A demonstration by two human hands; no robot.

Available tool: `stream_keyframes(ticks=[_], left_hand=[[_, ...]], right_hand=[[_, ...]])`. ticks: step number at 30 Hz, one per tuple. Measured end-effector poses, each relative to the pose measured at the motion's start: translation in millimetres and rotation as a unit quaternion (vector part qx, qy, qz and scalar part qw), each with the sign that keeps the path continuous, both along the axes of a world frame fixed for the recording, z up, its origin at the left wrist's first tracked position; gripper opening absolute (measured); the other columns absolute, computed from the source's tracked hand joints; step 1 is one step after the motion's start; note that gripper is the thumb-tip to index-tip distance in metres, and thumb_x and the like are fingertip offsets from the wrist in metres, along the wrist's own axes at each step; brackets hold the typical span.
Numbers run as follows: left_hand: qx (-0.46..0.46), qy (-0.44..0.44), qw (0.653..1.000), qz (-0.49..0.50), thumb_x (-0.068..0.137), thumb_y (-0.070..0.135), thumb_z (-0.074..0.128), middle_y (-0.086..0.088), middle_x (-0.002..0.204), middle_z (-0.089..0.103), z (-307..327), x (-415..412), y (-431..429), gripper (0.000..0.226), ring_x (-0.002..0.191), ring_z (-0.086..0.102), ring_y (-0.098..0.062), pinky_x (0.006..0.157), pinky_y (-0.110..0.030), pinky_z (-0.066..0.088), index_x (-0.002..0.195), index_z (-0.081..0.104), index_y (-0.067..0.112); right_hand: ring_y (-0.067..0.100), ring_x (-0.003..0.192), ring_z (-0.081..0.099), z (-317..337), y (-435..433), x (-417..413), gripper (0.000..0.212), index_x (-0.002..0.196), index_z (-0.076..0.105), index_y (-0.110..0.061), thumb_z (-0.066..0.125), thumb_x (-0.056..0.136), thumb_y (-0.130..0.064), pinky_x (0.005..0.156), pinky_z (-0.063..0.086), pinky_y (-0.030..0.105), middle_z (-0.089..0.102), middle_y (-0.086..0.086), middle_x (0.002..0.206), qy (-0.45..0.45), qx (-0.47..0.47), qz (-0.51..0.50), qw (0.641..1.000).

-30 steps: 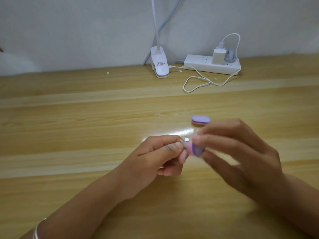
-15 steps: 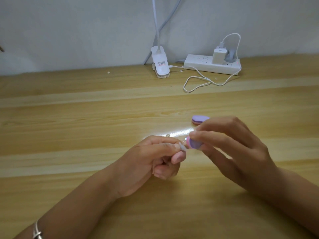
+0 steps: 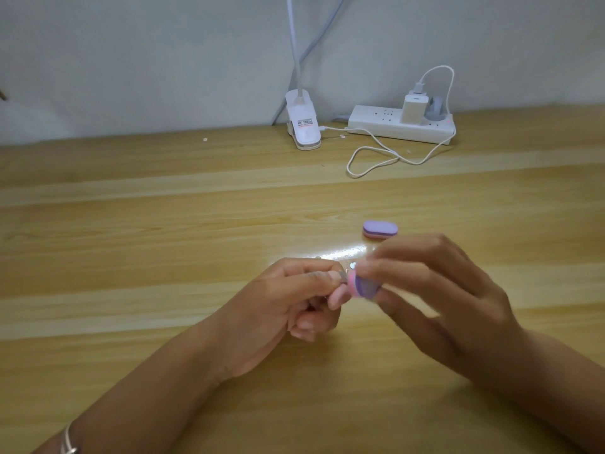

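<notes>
My right hand pinches a small purple-and-pink nail buffer block between thumb and fingertips. The block lies against a fingertip of my left hand, whose fingers are curled inward with the thumb laid over them. Both hands hover just above the wooden table, near its middle. A second purple-and-pink buffer block lies flat on the table just beyond my right hand.
At the back by the wall stand a white clip lamp base and a white power strip with a charger plugged in. A looped white cable lies in front of them. A bracelet circles my left wrist.
The block in my right hand has shifted slightly down and back along the left fingertip, in a small rubbing motion. The left hand stays curled in the same spot.
</notes>
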State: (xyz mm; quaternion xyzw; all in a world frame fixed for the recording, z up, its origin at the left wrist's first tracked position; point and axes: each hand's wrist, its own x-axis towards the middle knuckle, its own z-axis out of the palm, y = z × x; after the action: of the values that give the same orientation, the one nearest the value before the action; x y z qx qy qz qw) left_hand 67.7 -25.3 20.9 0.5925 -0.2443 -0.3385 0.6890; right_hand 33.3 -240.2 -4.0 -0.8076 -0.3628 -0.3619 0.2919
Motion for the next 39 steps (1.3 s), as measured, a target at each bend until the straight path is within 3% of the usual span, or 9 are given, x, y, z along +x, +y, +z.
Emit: stream_keyframes(ticks=[4,9,12,14,16,20,27,33,39], left_hand=[[-0.006,-0.054,0.988,0.143,0.090,0.022,0.047,0.003,0.054,0.041,-1.2,1.1,-1.5,0.027,0.049,0.033,-0.011,0.048,-0.028,0.020,0.066,0.059,0.019],[-0.035,-0.162,0.911,0.378,0.089,0.020,0.052,0.000,0.061,0.053,-6.4,10.0,5.8,0.026,0.058,0.043,-0.013,0.048,-0.022,0.031,0.067,0.066,0.021],[0.005,-0.201,0.879,0.433,0.091,0.021,0.059,0.003,0.069,0.062,-9.9,15.0,8.6,0.021,0.068,0.053,-0.010,0.062,-0.028,0.037,0.075,0.072,0.020],[0.028,-0.210,0.881,0.422,0.092,0.017,0.064,0.008,0.073,0.068,-9.3,13.9,5.9,0.015,0.070,0.058,-0.003,0.065,-0.024,0.040,0.081,0.074,0.019],[0.054,-0.223,0.888,0.398,0.091,0.013,0.066,0.006,0.076,0.072,-8.0,10.4,2.1,0.013,0.071,0.062,-0.003,0.064,-0.016,0.043,0.085,0.076,0.019],[0.082,-0.252,0.894,0.362,0.087,0.011,0.070,0.001,0.086,0.075,-7.7,5.8,-2.5,0.010,0.081,0.065,-0.027,0.062,-0.038,0.048,0.089,0.077,0.018],[0.105,-0.271,0.895,0.337,0.080,0.011,0.078,0.009,0.081,0.076,-10.5,6.9,-1.9,0.015,0.079,0.062,-0.024,0.059,-0.035,0.042,0.084,0.078,0.025],[0.149,-0.401,0.860,0.278,0.079,0.027,0.073,0.018,0.076,0.071,-9.7,-1.7,-4.4,0.008,0.075,0.057,-0.008,0.065,-0.008,0.035,0.085,0.077,0.030],[0.137,-0.403,0.870,0.249,0.079,0.023,0.073,0.020,0.071,0.068,-10.7,-6.8,-6.5,0.015,0.074,0.059,-0.009,0.066,-0.007,0.035,0.086,0.075,0.036]], right_hand=[[0.004,0.106,0.065,6.7,-14.1,12.8,0.023,0.114,0.058,-0.020,0.063,0.096,-0.008,0.096,0.044,0.017,0.066,-0.013,0.107,0.066,0.116,-0.101,0.986],[0.015,0.082,0.058,11.6,-33.1,20.9,0.018,0.102,0.049,-0.037,0.045,0.089,-0.025,0.081,0.048,0.043,0.058,-0.014,0.088,0.196,0.260,-0.124,0.937],[0.012,0.070,0.048,18.3,-33.2,19.3,0.015,0.094,0.058,-0.026,0.045,0.086,-0.026,0.069,0.041,0.030,0.052,-0.007,0.076,0.230,0.194,-0.110,0.947],[-0.005,0.077,0.053,17.5,-23.0,13.1,0.015,0.087,0.066,-0.019,0.053,0.087,-0.026,0.071,0.041,0.017,0.054,-0.016,0.075,0.214,0.074,-0.097,0.969],[-0.009,0.079,0.053,10.5,-8.5,6.7,0.013,0.085,0.072,-0.016,0.064,0.089,-0.025,0.069,0.045,0.021,0.054,-0.014,0.076,0.160,-0.050,-0.100,0.981],[0.025,0.066,0.063,-2.6,12.1,4.6,0.014,0.079,0.075,-0.014,0.082,0.084,-0.026,0.060,0.053,0.031,0.062,-0.001,0.070,0.104,-0.162,-0.148,0.970],[0.026,0.064,0.065,-6.1,16.5,7.5,0.012,0.074,0.076,-0.013,0.072,0.082,-0.021,0.057,0.053,0.031,0.067,0.001,0.070,0.148,-0.093,-0.161,0.971],[-0.004,0.075,0.056,6.1,12.8,6.6,0.008,0.083,0.077,-0.005,0.075,0.088,-0.012,0.086,0.040,0.007,0.062,-0.011,0.077,0.107,0.113,-0.139,0.978],[0.009,0.071,0.056,7.7,21.6,-1.4,0.016,0.091,0.078,-0.003,0.070,0.088,-0.017,0.092,0.042,0.011,0.059,-0.012,0.083,0.076,0.113,-0.104,0.985]])
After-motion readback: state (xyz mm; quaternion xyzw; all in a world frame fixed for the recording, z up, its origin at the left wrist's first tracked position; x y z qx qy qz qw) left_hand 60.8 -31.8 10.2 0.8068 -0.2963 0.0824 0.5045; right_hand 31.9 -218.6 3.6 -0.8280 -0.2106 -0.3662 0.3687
